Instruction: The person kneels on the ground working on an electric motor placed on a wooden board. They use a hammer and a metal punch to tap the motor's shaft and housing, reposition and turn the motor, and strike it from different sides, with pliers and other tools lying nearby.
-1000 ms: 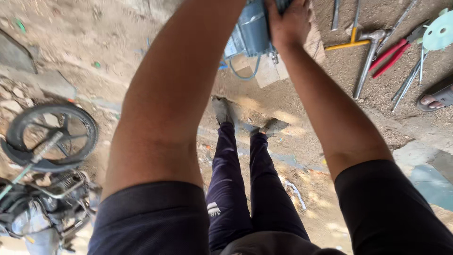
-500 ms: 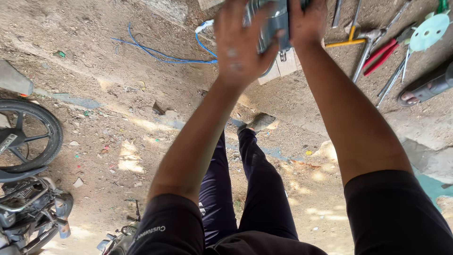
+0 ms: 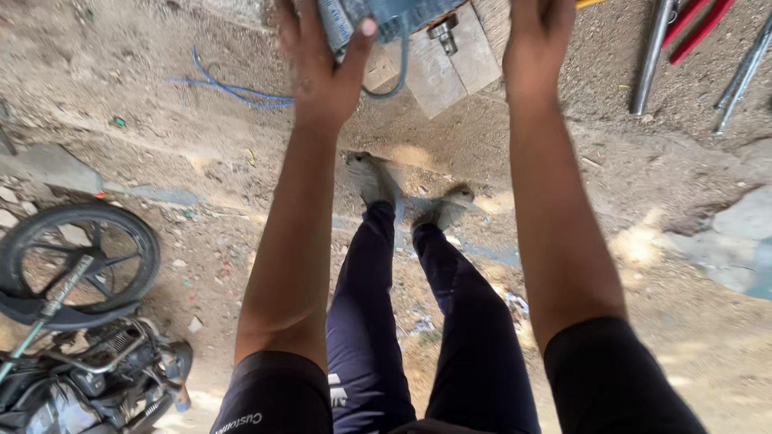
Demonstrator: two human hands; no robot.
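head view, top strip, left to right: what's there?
blue cable → left hand → blue-grey power tool → wooden block → right hand → metal bar → red-handled tool

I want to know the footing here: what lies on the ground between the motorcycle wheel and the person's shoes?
In the head view, only dirt with small litter separates the wheel from the shoes.

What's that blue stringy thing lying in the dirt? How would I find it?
Start at the left hand gripping the blue-grey power tool at the top. Just left of that wrist, a thin blue wire lies looped on the bare dirt. It is the only bright blue line there.
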